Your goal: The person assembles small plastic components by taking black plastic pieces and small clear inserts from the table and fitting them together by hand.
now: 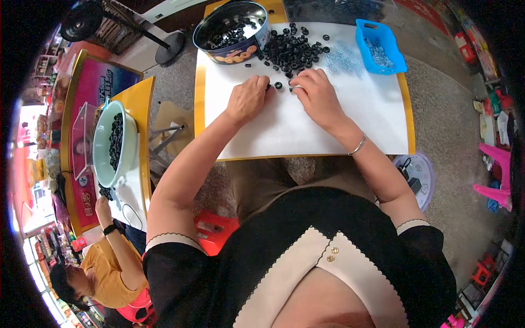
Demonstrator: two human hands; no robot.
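Two hands are seen on a white sheet spread over a yellow table. The left hand is laid knuckles up, its fingers curled narrow, the tips touching the sheet beside one loose black ring; whether anything is pinched under them cannot be told. The right hand is set just beside it at 3 o'clock, fingers bent close together, and a small pale piece appears to be held at the fingertips. One silver bangle is worn on the right wrist.

Beyond the hands, at 12 o'clock, a pile of black rings is heaped on the sheet, too many to be counted. At 11 o'clock one round tin is stood, more rings being held in it. At 1 o'clock a scatter of small metal bits is spread, and one blue tray with more of them is placed at 2 o'clock.

At 9 o'clock, well apart, a second table is seen, with one pale green bowl of rings on it. Another person's hand is rested near that bowl.
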